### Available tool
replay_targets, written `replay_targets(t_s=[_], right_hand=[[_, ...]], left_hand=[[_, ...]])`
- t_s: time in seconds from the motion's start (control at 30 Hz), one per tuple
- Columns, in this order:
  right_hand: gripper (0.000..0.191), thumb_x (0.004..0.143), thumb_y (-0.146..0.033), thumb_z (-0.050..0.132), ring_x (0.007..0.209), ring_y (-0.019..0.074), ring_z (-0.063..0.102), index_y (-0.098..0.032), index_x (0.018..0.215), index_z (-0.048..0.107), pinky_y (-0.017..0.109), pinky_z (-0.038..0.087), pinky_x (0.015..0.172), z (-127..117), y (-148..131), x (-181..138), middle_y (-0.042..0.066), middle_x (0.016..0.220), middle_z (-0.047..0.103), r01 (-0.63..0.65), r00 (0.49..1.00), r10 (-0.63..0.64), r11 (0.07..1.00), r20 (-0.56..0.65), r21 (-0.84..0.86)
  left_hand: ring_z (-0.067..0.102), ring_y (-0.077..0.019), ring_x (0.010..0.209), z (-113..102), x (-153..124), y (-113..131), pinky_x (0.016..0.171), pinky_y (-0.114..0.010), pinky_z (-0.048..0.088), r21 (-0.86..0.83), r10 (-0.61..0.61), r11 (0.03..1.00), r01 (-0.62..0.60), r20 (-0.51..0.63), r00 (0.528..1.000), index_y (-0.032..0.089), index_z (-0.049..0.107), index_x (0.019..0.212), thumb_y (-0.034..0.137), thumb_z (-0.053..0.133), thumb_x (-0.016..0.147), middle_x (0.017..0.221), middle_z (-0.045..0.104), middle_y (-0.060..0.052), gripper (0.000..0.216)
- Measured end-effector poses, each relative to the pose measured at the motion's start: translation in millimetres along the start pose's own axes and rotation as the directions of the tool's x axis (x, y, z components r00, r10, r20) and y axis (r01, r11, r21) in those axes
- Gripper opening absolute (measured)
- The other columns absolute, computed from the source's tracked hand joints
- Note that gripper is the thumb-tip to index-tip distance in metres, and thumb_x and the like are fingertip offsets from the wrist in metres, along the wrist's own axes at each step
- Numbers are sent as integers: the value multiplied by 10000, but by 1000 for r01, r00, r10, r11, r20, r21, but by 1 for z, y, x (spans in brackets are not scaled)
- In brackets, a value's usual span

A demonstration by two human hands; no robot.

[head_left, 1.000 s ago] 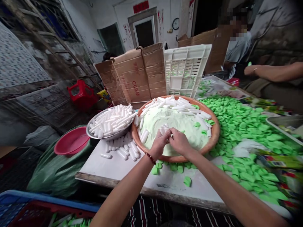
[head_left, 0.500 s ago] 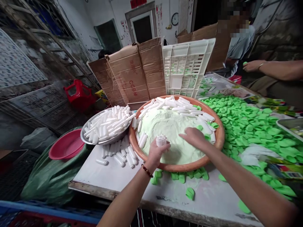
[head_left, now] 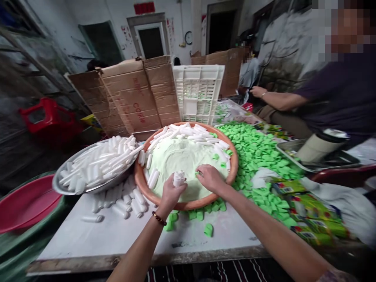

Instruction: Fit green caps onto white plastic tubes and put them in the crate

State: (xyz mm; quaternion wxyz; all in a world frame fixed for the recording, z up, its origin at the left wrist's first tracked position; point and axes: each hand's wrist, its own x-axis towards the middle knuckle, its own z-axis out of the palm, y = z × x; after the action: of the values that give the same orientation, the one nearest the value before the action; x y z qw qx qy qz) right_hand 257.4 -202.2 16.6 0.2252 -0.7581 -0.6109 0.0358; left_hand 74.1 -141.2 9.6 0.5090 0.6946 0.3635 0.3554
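My left hand [head_left: 170, 192] is wrapped round a small bundle of white plastic tubes [head_left: 178, 179], their ends pointing up, over the front of a round terracotta-coloured basin [head_left: 138, 176]. Pale green powder [head_left: 173, 152] is heaped in that basin. To the right, just above the powder, my right hand [head_left: 210, 178] pinches a small green cap [head_left: 198, 173], partly hidden by the fingers. More white tubes [head_left: 188, 131] lie along the basin's back and sides, with a few green caps [head_left: 215, 156] among those on the right.
A metal bowl [head_left: 60, 181] piled with white tubes stands left, loose tubes [head_left: 120, 209] beside it. Green caps [head_left: 255, 152] cover the table's right side. Cardboard [head_left: 138, 94] and a white plastic crate [head_left: 198, 94] stand behind. A co-worker [head_left: 337, 86] sits at right; a pink basin [head_left: 26, 203] is far left.
The view has swung right, bringing the co-worker and a tumbler into sight. My right hand has closed on a green cap and is nearer the left hand, which still holds the tubes.
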Motion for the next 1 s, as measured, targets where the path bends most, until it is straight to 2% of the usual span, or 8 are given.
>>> replay_targets(t_s=[0.27, 0.37, 0.47, 0.57, 0.67, 0.77, 0.9, 1.0], right_hand=[[167, 840, -246, 566, 1035, 236, 570, -208, 924, 706, 330, 395, 887, -15, 3, -28, 74, 1013, 696, -108, 986, 102, 993, -132, -42], [288, 913, -286, 453, 1056, 210, 573, -199, 1070, 678, 314, 404, 898, -36, 35, -58, 79, 1105, 684, -221, 955, 209, 975, -210, -37], [257, 881, -297, 480, 843, 213, 636, -194, 920, 713, 298, 445, 744, -54, 80, -98, 62, 871, 722, -352, 924, 337, 934, -182, -57], [209, 829, -308, 553, 668, 208, 638, -207, 740, 713, 281, 424, 619, -62, 120, -122, 38, 654, 688, -418, 907, 409, 902, -102, -108], [273, 893, -329, 495, 845, 237, 659, -174, 848, 716, 307, 441, 712, -67, 144, -109, 109, 834, 718, -460, 887, 442, 873, -134, -165], [274, 899, -386, 554, 958, 227, 633, -142, 931, 676, 367, 456, 838, -73, 155, -73, 112, 970, 694, -479, 877, 458, 856, -145, -194], [201, 857, -331, 640, 943, 215, 635, -132, 875, 664, 404, 466, 874, -77, 150, -47, 95, 950, 689, -448, 894, 438, 882, -98, -144], [168, 845, -283, 608, 888, 249, 655, -137, 859, 689, 353, 477, 799, -76, 131, -67, 138, 886, 711, -399, 916, 396, 915, -64, -50]], left_hand=[[613, -196, 720, 3, -4, 4, 674, -272, 434, 170, 46, 985, -42, -24, 999, 160, 619, 820, 198, 650, 649, 742, 668, -6, 177], [607, -197, 720, 4, -17, 16, 688, -284, 435, 184, 51, 982, -32, -97, 994, 166, 606, 824, 204, 636, 673, 740, 659, -9, 159], [590, -180, 697, 22, -47, 31, 679, -279, 442, 71, 20, 997, -10, -140, 990, 178, 601, 832, 227, 636, 702, 757, 648, -8, 144], [551, -158, 650, 65, -85, 38, 630, -258, 433, -126, 0, 992, 5, 42, 999, 189, 596, 800, 200, 654, 678, 720, 610, 9, 136], [519, -152, 664, 117, -110, 32, 621, -249, 400, -173, 14, 985, 28, 237, 972, 181, 572, 757, 90, 598, 635, 713, 583, 11, 155], [467, -140, 647, 152, -118, 20, 604, -248, 352, -134, -2, 990, 38, 263, 965, 176, 520, 690, 20, 540, 574, 675, 538, 22, 196], [438, -137, 640, 159, -117, 9, 605, -252, 334, -135, -39, 988, 73, 244, 969, 175, 498, 667, 2, 526, 546, 656, 515, 29, 213], [434, -136, 633, 154, -117, 5, 597, -253, 328, -124, -80, 986, 115, 258, 963, 175, 504, 664, 5, 558, 544, 649, 510, 35, 215]])
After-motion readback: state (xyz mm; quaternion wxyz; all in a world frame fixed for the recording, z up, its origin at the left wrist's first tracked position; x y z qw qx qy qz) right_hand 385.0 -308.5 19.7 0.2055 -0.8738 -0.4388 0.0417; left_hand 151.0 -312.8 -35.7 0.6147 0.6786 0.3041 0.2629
